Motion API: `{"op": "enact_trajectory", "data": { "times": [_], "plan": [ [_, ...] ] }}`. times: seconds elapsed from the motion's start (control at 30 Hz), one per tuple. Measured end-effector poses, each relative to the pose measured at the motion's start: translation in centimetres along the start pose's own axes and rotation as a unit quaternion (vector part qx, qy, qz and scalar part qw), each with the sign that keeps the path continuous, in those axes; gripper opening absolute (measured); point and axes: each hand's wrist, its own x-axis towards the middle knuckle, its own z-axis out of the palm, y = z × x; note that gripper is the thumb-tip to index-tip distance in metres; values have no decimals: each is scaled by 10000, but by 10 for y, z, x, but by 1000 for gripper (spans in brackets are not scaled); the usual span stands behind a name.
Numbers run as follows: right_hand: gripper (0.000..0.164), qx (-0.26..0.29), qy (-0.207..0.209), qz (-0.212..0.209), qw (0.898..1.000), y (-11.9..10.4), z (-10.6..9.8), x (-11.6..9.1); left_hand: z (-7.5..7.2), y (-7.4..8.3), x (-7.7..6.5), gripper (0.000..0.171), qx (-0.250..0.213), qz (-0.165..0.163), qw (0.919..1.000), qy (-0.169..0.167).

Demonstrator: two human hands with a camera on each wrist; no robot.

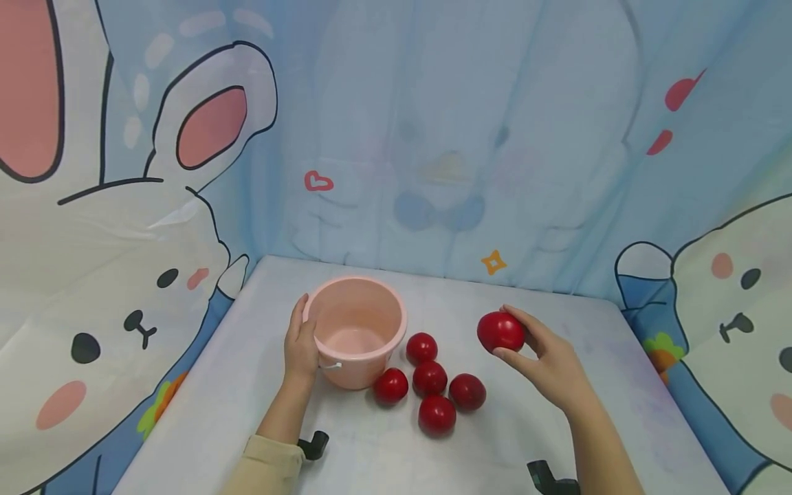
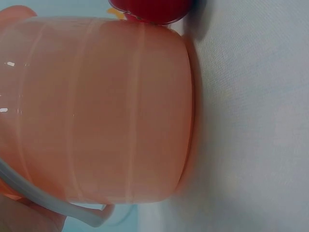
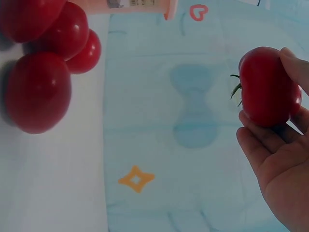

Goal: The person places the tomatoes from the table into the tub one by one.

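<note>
A pink bucket (image 1: 357, 368) stands upright on the table, its white handle (image 2: 53, 203) lowered along its side. The person's left hand (image 1: 301, 347) holds the bucket by the left side of its rim; only part of that hand (image 2: 29, 217) shows in the left wrist view. Raised over the table, the right hand (image 1: 553, 368) grips a red tomato (image 1: 500, 331) between thumb and fingers. Green stem leaves show on this tomato (image 3: 268, 87) in the right wrist view. Several more tomatoes (image 1: 430, 379) lie grouped to the bucket's right, the nearest one (image 1: 390, 386) close against it.
The white-covered table (image 1: 495, 447) extends around the bucket and tomatoes. A blue curtain (image 1: 445, 137) with cartoon prints hangs along its back edge, and printed cloth continues on both sides. Black wrist mounts show near the left (image 1: 314, 445) and right (image 1: 551, 479) forearms.
</note>
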Motion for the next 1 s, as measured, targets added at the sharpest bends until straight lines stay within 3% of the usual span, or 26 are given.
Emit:
{"op": "enact_trajectory", "data": {
  "times": [0.73,1.0],
  "plan": [
    [73,130,-260,66,9996,-7,3,59,0,-2,2,41,78,130,9998,133],
    [73,268,-468,342,9980,-10,9,85,0,-5,2,40,165,91,9998,97]
  ]
}}
